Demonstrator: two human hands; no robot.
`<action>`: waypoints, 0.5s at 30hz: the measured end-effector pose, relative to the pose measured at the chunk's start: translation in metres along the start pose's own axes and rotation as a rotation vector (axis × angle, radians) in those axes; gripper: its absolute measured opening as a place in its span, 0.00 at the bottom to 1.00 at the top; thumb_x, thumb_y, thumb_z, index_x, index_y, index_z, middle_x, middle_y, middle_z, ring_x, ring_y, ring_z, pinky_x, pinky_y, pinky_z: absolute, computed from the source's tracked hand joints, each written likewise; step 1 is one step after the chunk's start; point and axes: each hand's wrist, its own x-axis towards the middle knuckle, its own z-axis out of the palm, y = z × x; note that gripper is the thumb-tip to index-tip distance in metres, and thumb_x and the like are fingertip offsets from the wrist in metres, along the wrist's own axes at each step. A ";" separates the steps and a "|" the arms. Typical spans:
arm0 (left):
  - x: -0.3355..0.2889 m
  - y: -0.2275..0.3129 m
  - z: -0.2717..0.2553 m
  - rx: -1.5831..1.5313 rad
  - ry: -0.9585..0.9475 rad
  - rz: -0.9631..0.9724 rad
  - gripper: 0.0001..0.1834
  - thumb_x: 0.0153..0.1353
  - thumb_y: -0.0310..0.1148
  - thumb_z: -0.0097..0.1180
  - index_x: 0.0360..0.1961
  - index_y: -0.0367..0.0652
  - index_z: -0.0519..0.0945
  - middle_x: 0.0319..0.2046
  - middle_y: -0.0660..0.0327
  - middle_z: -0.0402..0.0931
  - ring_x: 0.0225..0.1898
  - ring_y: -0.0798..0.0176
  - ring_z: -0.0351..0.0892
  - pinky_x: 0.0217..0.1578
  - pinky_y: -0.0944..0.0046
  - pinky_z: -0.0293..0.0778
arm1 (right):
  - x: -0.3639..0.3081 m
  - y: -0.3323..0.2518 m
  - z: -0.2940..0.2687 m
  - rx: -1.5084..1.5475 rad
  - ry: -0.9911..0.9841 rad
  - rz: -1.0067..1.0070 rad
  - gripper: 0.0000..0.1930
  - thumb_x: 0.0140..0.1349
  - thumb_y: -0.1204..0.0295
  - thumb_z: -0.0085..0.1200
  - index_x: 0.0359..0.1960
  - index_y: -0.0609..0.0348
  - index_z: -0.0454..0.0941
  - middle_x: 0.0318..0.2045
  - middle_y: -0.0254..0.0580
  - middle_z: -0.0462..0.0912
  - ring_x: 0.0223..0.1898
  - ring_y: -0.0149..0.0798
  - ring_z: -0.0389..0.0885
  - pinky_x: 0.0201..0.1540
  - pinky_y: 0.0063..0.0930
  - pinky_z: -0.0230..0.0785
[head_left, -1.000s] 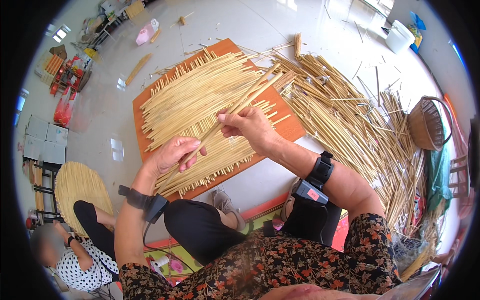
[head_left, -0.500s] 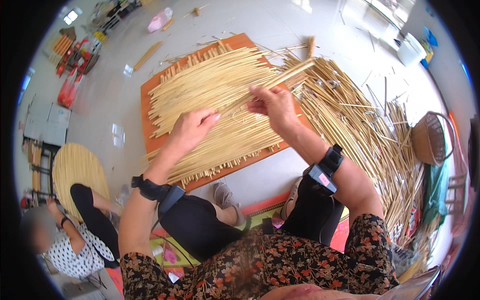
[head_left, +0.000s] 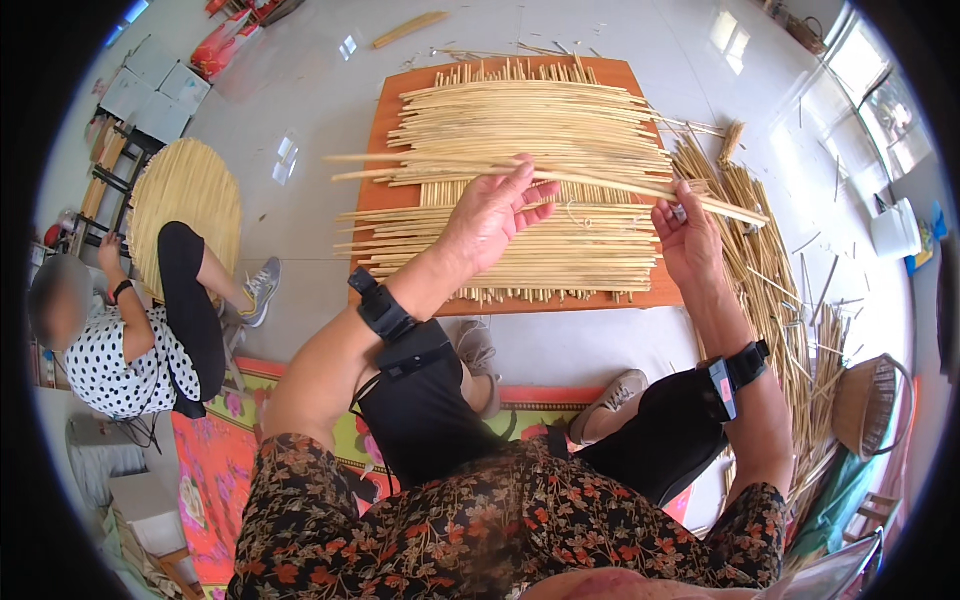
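Observation:
My left hand has its thumb and forefinger on a few long straw-coloured stalks, its other fingers loosely curled below them. Farther right, my right hand pinches the same stalks near their right end. They slant slightly down to the right above an orange-brown table. On the table lies a layer of crosswise stalks, over others running front to back. A band of the lower layer shows through a gap beneath my hands. A thin pale loop, perhaps string, lies near the gap.
A large heap of loose stalks lies right of the table. Beyond it stand a wicker basket and a white bucket. At left, another person sits beside a round stalk mat. A patterned floor mat lies near my feet.
My view has turned, shifting the table rightward in the picture. The held stalks now lie more level and reach left past my left hand. My hands are farther apart.

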 end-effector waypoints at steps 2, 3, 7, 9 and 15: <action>0.007 0.000 -0.011 -0.037 -0.044 0.037 0.15 0.76 0.40 0.58 0.57 0.45 0.80 0.53 0.58 0.80 0.60 0.57 0.80 0.59 0.57 0.80 | 0.003 0.000 -0.004 -0.001 -0.012 0.021 0.08 0.70 0.70 0.65 0.44 0.58 0.81 0.35 0.37 0.84 0.37 0.36 0.87 0.44 0.29 0.86; 0.010 0.000 -0.013 -0.041 -0.057 0.060 0.15 0.76 0.40 0.58 0.57 0.45 0.80 0.53 0.58 0.81 0.60 0.57 0.80 0.59 0.57 0.80 | 0.006 0.000 -0.007 0.002 -0.021 0.026 0.08 0.70 0.70 0.64 0.44 0.58 0.81 0.35 0.37 0.84 0.37 0.35 0.87 0.44 0.29 0.86; 0.013 0.004 -0.014 0.007 -0.099 0.086 0.16 0.74 0.42 0.60 0.54 0.44 0.82 0.51 0.57 0.83 0.57 0.55 0.83 0.59 0.59 0.81 | 0.017 0.005 -0.017 0.040 0.018 0.085 0.07 0.70 0.70 0.65 0.44 0.58 0.82 0.35 0.35 0.84 0.37 0.33 0.87 0.43 0.30 0.87; 0.013 0.005 -0.010 0.046 -0.061 0.074 0.17 0.72 0.44 0.63 0.52 0.43 0.83 0.49 0.56 0.84 0.55 0.55 0.85 0.57 0.59 0.82 | 0.021 0.005 -0.022 0.037 0.042 0.107 0.07 0.69 0.70 0.65 0.43 0.58 0.82 0.35 0.35 0.85 0.36 0.33 0.87 0.43 0.29 0.87; 0.014 0.002 -0.006 0.070 0.042 0.088 0.16 0.69 0.40 0.66 0.49 0.39 0.82 0.45 0.52 0.85 0.51 0.54 0.88 0.49 0.61 0.87 | 0.031 0.010 -0.032 0.096 -0.001 0.155 0.06 0.69 0.71 0.65 0.43 0.58 0.82 0.35 0.34 0.85 0.36 0.31 0.86 0.42 0.26 0.86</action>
